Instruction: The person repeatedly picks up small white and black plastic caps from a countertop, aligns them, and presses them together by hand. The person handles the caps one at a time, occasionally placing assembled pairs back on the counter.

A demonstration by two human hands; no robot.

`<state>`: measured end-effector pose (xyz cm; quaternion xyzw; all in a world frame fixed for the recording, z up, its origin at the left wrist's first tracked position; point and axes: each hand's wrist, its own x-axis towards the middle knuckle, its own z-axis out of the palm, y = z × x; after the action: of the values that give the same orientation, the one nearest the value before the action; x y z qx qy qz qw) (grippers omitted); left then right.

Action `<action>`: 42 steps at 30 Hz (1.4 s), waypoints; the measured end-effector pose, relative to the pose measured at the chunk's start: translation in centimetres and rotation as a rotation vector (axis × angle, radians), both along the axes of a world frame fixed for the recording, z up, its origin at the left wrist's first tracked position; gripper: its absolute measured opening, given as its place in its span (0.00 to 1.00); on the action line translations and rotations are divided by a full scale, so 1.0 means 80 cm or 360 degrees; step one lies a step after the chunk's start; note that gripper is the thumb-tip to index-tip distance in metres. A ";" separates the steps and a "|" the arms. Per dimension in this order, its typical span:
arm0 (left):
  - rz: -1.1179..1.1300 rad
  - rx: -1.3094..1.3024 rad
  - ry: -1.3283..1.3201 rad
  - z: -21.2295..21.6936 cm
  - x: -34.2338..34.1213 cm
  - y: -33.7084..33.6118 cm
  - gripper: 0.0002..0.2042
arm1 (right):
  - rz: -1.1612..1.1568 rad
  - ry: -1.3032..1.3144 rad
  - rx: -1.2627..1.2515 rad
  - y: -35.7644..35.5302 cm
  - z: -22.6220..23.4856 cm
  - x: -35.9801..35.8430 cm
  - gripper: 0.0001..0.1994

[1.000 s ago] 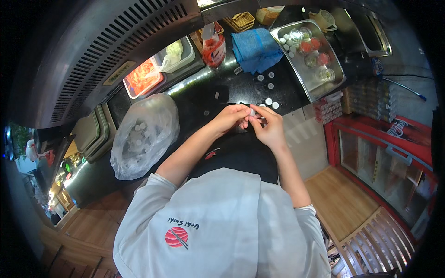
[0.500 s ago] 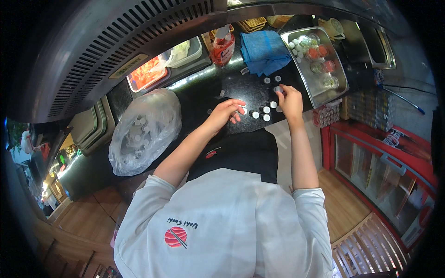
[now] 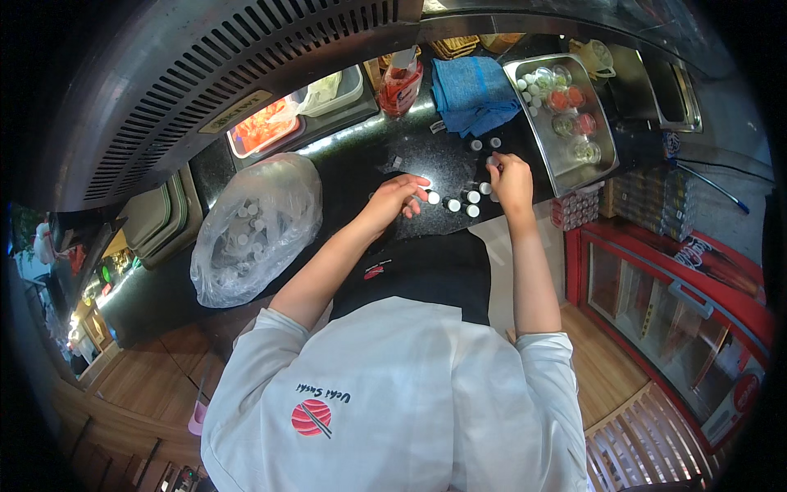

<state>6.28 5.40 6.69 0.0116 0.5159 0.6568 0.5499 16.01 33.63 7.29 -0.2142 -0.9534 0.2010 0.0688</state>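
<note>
My left hand [image 3: 397, 200] is low over the dark counter [image 3: 361, 152], its fingers loosely curled and apart. Close by its fingertips is a small bottle with a white cap [image 3: 433, 198]; I cannot tell whether they touch. My right hand [image 3: 512, 182] pinches another small bottle [image 3: 493, 162], mostly covered by the fingers. Between the hands stand several more white-capped bottles [image 3: 472, 197] in a loose cluster. Two others [image 3: 476, 145] stand farther back, near a folded blue cloth [image 3: 474, 92].
A clear plastic bag [image 3: 258, 228] of small containers lies at left. At far right, a steel tray [image 3: 566, 176] holds lidded cups and white-capped bottles. A red bottle [image 3: 400, 88] and food tubs [image 3: 264, 131] line the back. A red-framed fridge [image 3: 664, 291] stands at right.
My left fingers have drawn back slightly to the left, so the nearby white cap shows more fully. My right hand has turned a little over the bottle it pinches. The view has shifted slightly.
</note>
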 end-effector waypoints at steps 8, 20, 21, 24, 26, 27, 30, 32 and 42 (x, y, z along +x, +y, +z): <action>-0.0008 -0.0002 -0.0001 -0.003 0.002 0.002 0.16 | -0.0059 0.0064 -0.0287 0.005 -0.008 0.001 0.14; 0.0020 -0.0062 0.0162 -0.018 0.007 0.007 0.15 | 0.0140 -0.0116 -0.0123 0.003 0.017 -0.017 0.16; -0.0025 -0.0102 0.0168 -0.012 0.005 0.010 0.15 | 0.0185 -0.0142 -0.0088 0.005 0.016 -0.012 0.16; 0.0075 -0.0053 0.0181 -0.020 0.011 0.001 0.15 | 0.0288 -0.0043 -0.0075 0.021 -0.029 -0.006 0.17; 0.0209 -0.0017 0.0132 -0.035 0.019 -0.005 0.15 | 0.0384 0.0051 -0.0080 0.023 -0.044 -0.008 0.16; 0.0282 0.0014 0.0137 -0.038 0.022 -0.010 0.15 | 0.0410 0.0112 -0.0038 0.022 -0.043 -0.008 0.15; 0.0344 0.0064 0.0180 -0.033 0.025 -0.016 0.14 | 0.0392 0.0189 0.0051 0.034 -0.027 0.007 0.15; 0.0422 0.0056 0.0206 -0.029 0.032 -0.027 0.15 | 0.0399 0.0192 0.0003 0.010 0.019 0.004 0.14; 0.0217 0.0537 0.0090 0.069 0.052 0.001 0.23 | 0.0906 0.0197 -0.0765 -0.160 0.224 0.000 0.13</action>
<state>10.44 5.46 12.24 0.0873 0.4132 0.7692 0.4796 16.00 20.85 25.23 0.0620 -0.8945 0.4426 0.0155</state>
